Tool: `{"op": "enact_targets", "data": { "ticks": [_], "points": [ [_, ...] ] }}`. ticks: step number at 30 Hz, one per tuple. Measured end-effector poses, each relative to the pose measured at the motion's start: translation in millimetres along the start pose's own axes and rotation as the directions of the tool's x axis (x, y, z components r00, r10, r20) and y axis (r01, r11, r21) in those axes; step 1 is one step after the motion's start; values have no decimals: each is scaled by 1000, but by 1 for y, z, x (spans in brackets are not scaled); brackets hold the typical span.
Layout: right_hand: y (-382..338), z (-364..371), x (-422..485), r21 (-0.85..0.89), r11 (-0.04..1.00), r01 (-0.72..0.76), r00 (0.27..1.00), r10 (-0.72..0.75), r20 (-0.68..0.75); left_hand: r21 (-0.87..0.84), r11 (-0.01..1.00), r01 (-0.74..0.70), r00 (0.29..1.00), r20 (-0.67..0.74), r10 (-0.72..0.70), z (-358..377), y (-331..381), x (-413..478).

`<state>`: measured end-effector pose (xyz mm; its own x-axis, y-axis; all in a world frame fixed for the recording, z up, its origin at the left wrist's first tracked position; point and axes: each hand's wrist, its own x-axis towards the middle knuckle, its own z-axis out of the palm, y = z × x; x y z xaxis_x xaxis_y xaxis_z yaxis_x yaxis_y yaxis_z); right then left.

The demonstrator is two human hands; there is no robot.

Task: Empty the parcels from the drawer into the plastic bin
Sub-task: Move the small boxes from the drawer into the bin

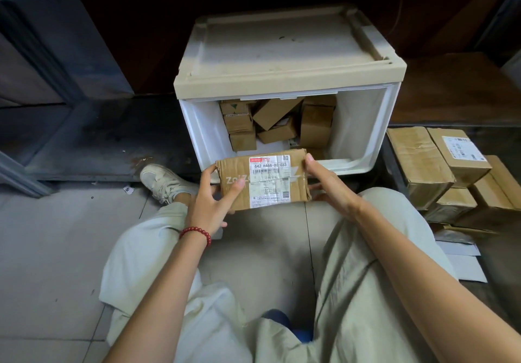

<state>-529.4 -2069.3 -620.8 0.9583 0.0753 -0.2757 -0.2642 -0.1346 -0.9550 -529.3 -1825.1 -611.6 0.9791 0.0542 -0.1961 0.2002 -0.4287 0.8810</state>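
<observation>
A: Where's the parcel (263, 182)?
B: Up in both hands, just in front of the drawer (363, 125). Its long side goes L to R.
A: Which hand's nearer?
B: Same. Left hand (210, 202) has the L end, right hand (329, 187) the R end.
A: And the fingers?
B: L fingers (236, 186) bend over the front, thumb at the edge. R thumb's on the top corner, the rest go under, partly hidden. Both grip it.
A: More to do?
B: Yes. Small parcels (314, 128) lie deep in the drawer, past this one. Can't see a bin for sure.
</observation>
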Motion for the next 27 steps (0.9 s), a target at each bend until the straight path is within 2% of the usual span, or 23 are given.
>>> {"op": "enact_targets", "data": {
  "ticks": [3, 4, 9, 13, 17, 22, 27],
  "points": [
    [-9, -8, -7, -20, 994, 103, 995, -103, -1, 205, 972, -112, 992, -41, 123, 3, 8, 2],
    [-12, -13, -10, -28, 990, 137, 990, -138, -22, 224, 964, -142, 988, -34, 153, 6, 13, 2],
    [-30, -42, -34, -25, 970, 242, 956, -243, -167, 81, 966, -246, 969, 11, 246, 33, 45, -7],
    [-39, -72, -58, -27, 958, 287, 926, -284, -246, 48, 951, -305, 952, 49, 303, 58, 72, -15],
    [-36, -98, -86, 17, 953, 303, 894, -278, -352, 76, 920, -383, 921, 107, 375, 88, 99, -21],
    [-17, -141, -125, 61, 964, 258, 834, -191, -517, 95, 872, -480, 855, 274, 440, 145, 134, -29],
    [10, -185, -159, 140, 954, 264, 702, -90, -707, 32, 821, -571, 759, 403, 512, 210, 168, -36]
  ]
}}
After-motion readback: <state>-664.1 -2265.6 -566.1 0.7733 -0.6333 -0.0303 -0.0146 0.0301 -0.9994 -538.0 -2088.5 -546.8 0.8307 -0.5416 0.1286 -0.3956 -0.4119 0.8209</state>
